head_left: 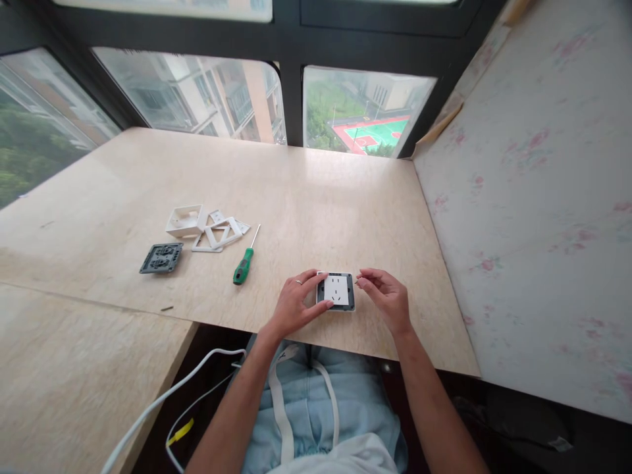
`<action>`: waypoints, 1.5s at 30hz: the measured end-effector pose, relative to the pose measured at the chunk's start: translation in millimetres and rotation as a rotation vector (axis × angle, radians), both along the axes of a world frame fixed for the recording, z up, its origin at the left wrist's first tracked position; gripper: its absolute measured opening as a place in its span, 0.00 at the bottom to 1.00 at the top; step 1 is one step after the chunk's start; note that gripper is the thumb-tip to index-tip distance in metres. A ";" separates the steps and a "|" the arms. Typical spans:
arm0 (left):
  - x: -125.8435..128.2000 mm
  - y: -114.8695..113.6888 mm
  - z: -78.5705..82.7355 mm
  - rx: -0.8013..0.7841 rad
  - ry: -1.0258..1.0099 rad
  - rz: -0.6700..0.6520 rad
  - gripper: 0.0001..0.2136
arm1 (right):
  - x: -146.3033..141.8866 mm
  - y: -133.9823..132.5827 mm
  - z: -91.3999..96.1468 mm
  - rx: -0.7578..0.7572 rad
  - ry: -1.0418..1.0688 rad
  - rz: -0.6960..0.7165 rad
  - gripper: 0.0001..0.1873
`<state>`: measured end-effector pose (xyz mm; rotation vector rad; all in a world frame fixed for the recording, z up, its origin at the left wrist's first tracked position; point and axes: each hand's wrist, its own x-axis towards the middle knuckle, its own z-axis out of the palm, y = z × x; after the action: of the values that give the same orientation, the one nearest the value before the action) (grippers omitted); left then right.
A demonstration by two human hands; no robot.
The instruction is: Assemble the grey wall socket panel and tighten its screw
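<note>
My left hand [295,299] grips a wall socket [336,289], its thumb at the near edge and its fingers at the far left corner. The socket has a white face with slots, set in a dark grey frame, and lies flat near the table's front edge. Just right of the socket, my right hand [388,296] is closed in a pinch. A tiny thin piece that looks like a screw [356,282] pokes out of its fingertips, mostly hidden. A screwdriver [244,262] with a green and black handle lies to the left, touched by neither hand.
Left on the table [316,197] are a white box [185,220], several white frames [217,235] and a dark grey socket plate [160,258]. A long screw [166,308] lies nearer. A white cable [168,395] hangs by the front edge. A papered wall [533,197] bounds the right.
</note>
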<state>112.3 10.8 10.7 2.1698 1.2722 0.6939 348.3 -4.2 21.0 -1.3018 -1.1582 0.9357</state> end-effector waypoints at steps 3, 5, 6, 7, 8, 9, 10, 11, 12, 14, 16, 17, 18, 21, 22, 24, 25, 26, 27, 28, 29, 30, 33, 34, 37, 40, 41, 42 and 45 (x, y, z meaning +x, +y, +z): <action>-0.1 -0.8 3.4 -0.005 0.003 0.007 0.26 | -0.1 6.3 -1.3 0.028 -0.027 0.048 0.11; -0.7 -1.3 5.0 -0.011 0.007 0.004 0.27 | 0.5 9.1 -0.6 0.071 -0.083 0.075 0.08; -1.2 -1.5 5.4 -0.011 0.008 0.000 0.29 | 0.9 9.9 0.2 0.094 -0.123 0.079 0.07; -1.7 -1.6 5.6 -0.009 0.009 -0.006 0.30 | 1.0 10.3 1.2 0.117 -0.168 0.078 0.06; -2.2 -1.7 5.6 -0.006 0.009 -0.013 0.32 | 1.0 10.4 2.2 0.143 -0.217 0.077 0.06; -2.6 -1.7 5.6 -0.001 0.007 -0.020 0.33 | 0.6 10.3 3.3 0.172 -0.271 0.081 0.05; -2.9 -1.6 5.5 0.001 0.006 -0.026 0.34 | 0.0 10.0 4.3 0.207 -0.324 0.090 0.05; -3.0 -1.5 5.4 0.001 0.005 -0.031 0.34 | -0.9 9.6 5.1 0.246 -0.374 0.104 0.06; -3.1 -1.3 5.5 -0.002 0.005 -0.033 0.34 | -1.8 9.2 5.9 0.287 -0.416 0.120 0.07; -3.3 -1.0 5.7 -0.013 0.003 -0.033 0.33 | -3.4 8.6 7.0 0.363 -0.475 0.144 0.10; -3.5 -0.8 5.9 -0.022 -0.002 -0.034 0.32 | -3.8 8.3 7.9 0.405 -0.503 0.147 0.13; -3.7 -0.7 5.9 -0.022 -0.007 -0.037 0.32 | -3.5 8.4 8.3 0.412 -0.509 0.143 0.14; -3.9 -0.7 5.9 -0.021 -0.010 -0.039 0.32 | -2.8 8.4 8.6 0.412 -0.509 0.138 0.14; -4.4 -0.6 5.8 -0.030 -0.010 -0.042 0.32 | 0.7 8.7 9.1 0.402 -0.483 0.149 0.15; -4.4 -0.5 5.7 -0.033 -0.008 -0.040 0.32 | 2.1 8.6 9.1 0.400 -0.470 0.163 0.16; -4.3 -0.2 5.7 -0.033 -0.009 -0.040 0.32 | 4.4 8.5 9.2 0.393 -0.445 0.195 0.17; -4.1 0.0 5.7 -0.025 -0.013 -0.041 0.32 | 5.3 8.4 9.3 0.391 -0.434 0.209 0.18; -3.9 0.1 5.6 -0.016 -0.020 -0.043 0.32 | 6.0 8.4 9.4 0.386 -0.424 0.223 0.18; -3.8 0.3 5.6 -0.007 -0.026 -0.044 0.32 | 6.5 8.5 9.7 0.379 -0.417 0.237 0.18; -3.7 0.4 5.6 -0.001 -0.032 -0.046 0.32 | 6.8 8.6 9.9 0.374 -0.410 0.252 0.18; -3.6 0.6 5.6 0.003 -0.035 -0.049 0.32 | 7.0 8.9 10.1 0.373 -0.404 0.266 0.18; -3.5 0.7 5.8 0.006 -0.038 -0.050 0.32 | 7.1 9.2 10.2 0.375 -0.397 0.280 0.18; -3.4 1.3 6.3 0.008 -0.043 -0.056 0.32 | 7.7 9.8 9.8 0.402 -0.372 0.318 0.19; -3.3 1.4 6.5 0.009 -0.046 -0.058 0.32 | 7.9 9.9 9.6 0.411 -0.365 0.331 0.20; -3.0 1.7 6.5 0.013 -0.055 -0.056 0.32 | 8.6 9.7 8.6 0.426 -0.365 0.357 0.21; -2.8 1.6 5.4 0.018 -0.059 -0.053 0.32 | 8.9 9.3 7.8 0.432 -0.385 0.349 0.21; -2.8 1.5 4.9 0.021 -0.059 -0.051 0.32 | 8.9 9.2 7.6 0.436 -0.392 0.345 0.20; -2.8 1.4 4.4 0.023 -0.058 -0.050 0.32 | 9.0 9.2 7.4 0.443 -0.399 0.341 0.20; -2.8 1.3 3.1 0.024 -0.056 -0.046 0.33 | 9.5 9.0 6.7 0.472 -0.417 0.327 0.18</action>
<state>109.4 12.1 13.8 2.1758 1.1873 0.7496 357.8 4.8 27.6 -0.9545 -1.8313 0.5692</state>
